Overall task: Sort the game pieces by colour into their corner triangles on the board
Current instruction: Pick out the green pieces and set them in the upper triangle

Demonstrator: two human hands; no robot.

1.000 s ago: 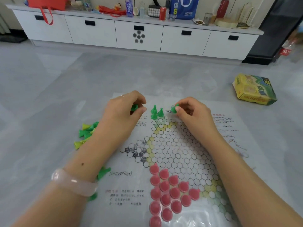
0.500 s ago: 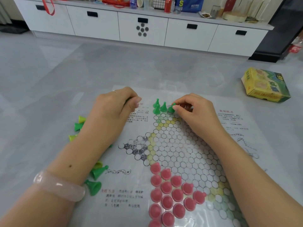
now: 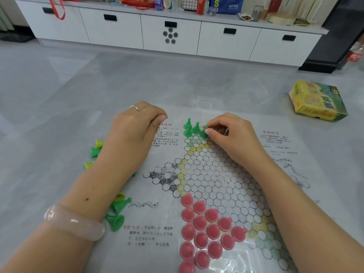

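Note:
The paper star board [image 3: 216, 174] lies on the grey floor. Three green pieces [image 3: 192, 128] stand upright at its far corner triangle. My right hand [image 3: 234, 134] pinches a fourth green piece [image 3: 204, 132] at the board beside them. Curled into a fist, my left hand [image 3: 136, 129] rests at the board's far left edge; whatever it holds is hidden now, though earlier a green piece showed in it. Several pink pieces [image 3: 201, 223] fill the near corner triangle. Loose green and yellow pieces [image 3: 96, 151] lie on the floor left of the board, and more loose pieces [image 3: 118, 208] lie by my left forearm.
A yellow and green game box [image 3: 317, 101] lies on the floor to the far right. A white cabinet [image 3: 171, 32] with cluttered top runs along the back wall. A black printed triangle [image 3: 163, 176] marks the board's left corner.
My right hand has brought its green piece down beside the three standing ones. My left hand has closed over its green piece, which no longer shows.

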